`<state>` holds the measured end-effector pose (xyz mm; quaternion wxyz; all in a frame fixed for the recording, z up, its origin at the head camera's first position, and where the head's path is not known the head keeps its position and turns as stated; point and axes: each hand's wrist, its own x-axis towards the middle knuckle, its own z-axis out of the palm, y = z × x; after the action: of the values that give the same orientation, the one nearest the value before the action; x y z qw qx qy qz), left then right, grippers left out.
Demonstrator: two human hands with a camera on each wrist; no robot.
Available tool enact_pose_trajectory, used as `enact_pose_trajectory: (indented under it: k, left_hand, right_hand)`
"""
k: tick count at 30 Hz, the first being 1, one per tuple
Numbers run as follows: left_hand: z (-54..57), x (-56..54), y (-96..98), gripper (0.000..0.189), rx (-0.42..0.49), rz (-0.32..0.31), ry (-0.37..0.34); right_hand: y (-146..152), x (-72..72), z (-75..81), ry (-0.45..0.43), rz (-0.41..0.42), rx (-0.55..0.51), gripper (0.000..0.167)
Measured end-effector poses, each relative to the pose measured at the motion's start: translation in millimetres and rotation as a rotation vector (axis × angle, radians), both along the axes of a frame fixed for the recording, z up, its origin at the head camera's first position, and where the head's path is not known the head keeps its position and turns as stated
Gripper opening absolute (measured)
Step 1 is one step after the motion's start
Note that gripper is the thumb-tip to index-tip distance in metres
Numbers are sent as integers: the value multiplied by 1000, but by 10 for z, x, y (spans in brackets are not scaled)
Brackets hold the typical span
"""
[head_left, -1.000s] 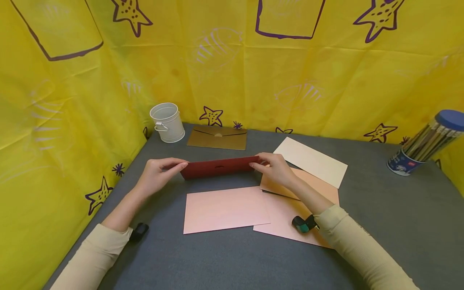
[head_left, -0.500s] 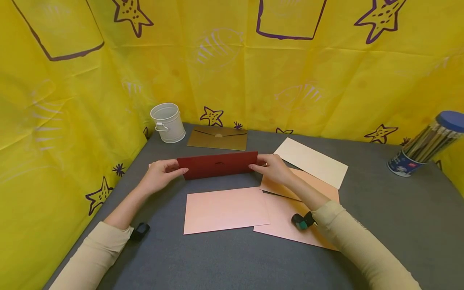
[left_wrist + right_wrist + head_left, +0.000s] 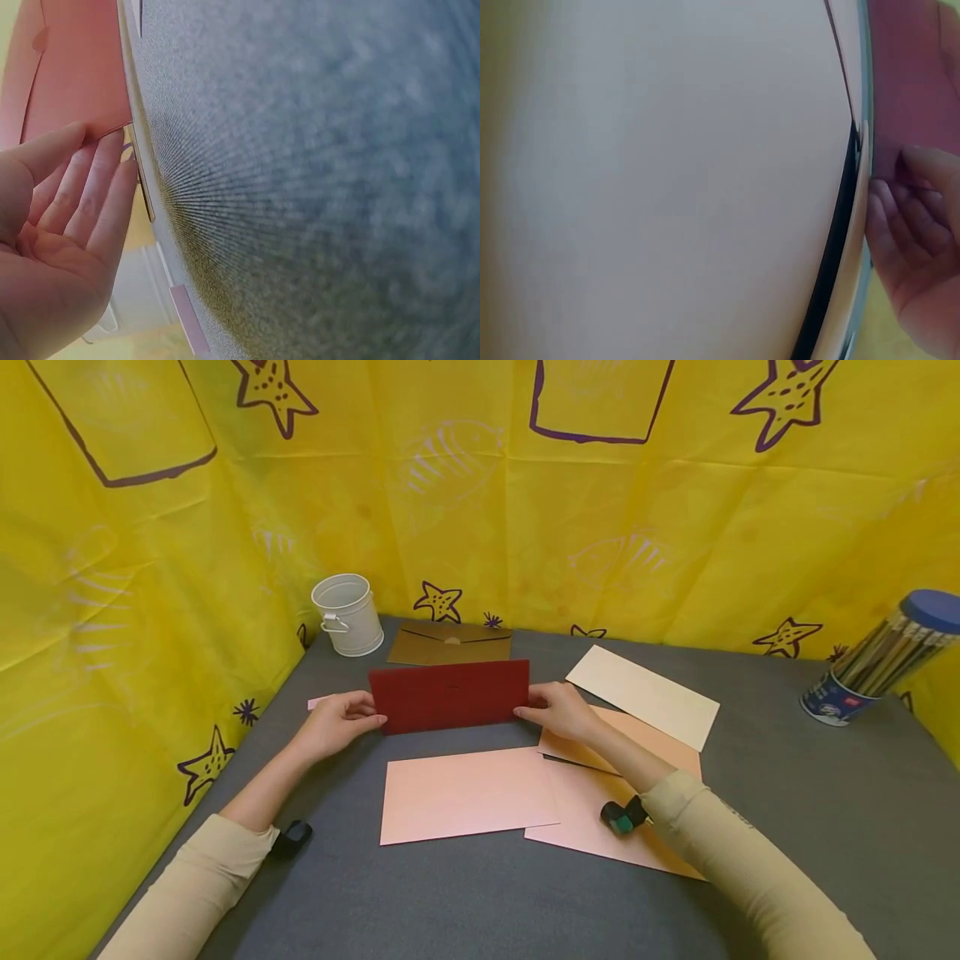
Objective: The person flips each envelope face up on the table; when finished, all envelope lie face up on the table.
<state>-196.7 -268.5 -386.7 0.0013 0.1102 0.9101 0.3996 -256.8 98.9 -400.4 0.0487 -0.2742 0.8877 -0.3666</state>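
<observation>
A dark red envelope [image 3: 450, 697] stands on its long edge, its broad face toward me. My left hand [image 3: 336, 725] pinches its lower left corner, thumb in front and fingers behind. At the opposite end my right hand [image 3: 562, 710] pinches the lower right corner the same way. In the left wrist view the envelope [image 3: 79, 67] shows its flap line, and the thumb of the left hand [image 3: 67, 217] lies on the corner. The right wrist view shows the right hand [image 3: 922, 225] at the envelope's end [image 3: 911, 90]. A pink envelope [image 3: 465, 797] lies flat just in front.
Behind the red envelope lies a gold envelope [image 3: 427, 643], beside a white bucket [image 3: 348, 614]. To the right, a cream envelope [image 3: 645, 693], an orange one [image 3: 652, 739] and another pink one [image 3: 577, 810] overlap. A pencil-filled tin [image 3: 840, 693] stands far right. A pink strip [image 3: 313, 702] shows behind my left hand.
The red envelope has tipped up from a slant to nearly upright, so more of its face shows. Both hands have shifted slightly down its ends. The other envelopes have stayed put.
</observation>
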Motion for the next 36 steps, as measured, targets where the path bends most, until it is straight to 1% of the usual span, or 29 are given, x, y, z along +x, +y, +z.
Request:
enact_pose_trajectory:
  k: [2, 6, 8, 10, 13, 15, 18, 21, 27, 31, 36]
  left_hand:
    - [10, 1, 3, 31, 22, 40, -39]
    - [24, 2, 11, 50, 121, 105, -122]
    - [23, 1, 11, 54, 189, 117, -156]
    - [21, 3, 10, 56, 254, 119, -183]
    - [24, 10, 10, 58, 309, 132, -206]
    - [28, 15, 5, 60, 315, 143, -216]
    - [31, 18, -9, 61, 311, 154, -227]
    - [24, 18, -31, 62, 277, 157, -217]
    - [20, 27, -62, 62, 226, 154, -178]
    - [19, 26, -81, 60, 217, 143, -162]
    - [14, -21, -101, 58, 175, 136, -154]
  right_hand:
    - [-4, 12, 7, -36, -32, -7, 23]
    - [-21, 29, 12, -130, -108, -28, 40]
    - [-34, 37, 14, -172, -132, -48, 51]
    - [-47, 47, 17, -209, -142, -81, 58]
    - [-64, 73, 26, -254, -152, -134, 65]
    - [-73, 94, 33, -277, -156, -151, 67]
    - [-85, 120, 32, -308, -158, -149, 69]
    - [-94, 133, 19, -331, -144, -142, 69]
    - [-128, 155, 7, -379, -84, -164, 72]
    - [-167, 154, 2, -382, -77, -143, 72]
    - [-210, 131, 2, -365, -91, -116, 72]
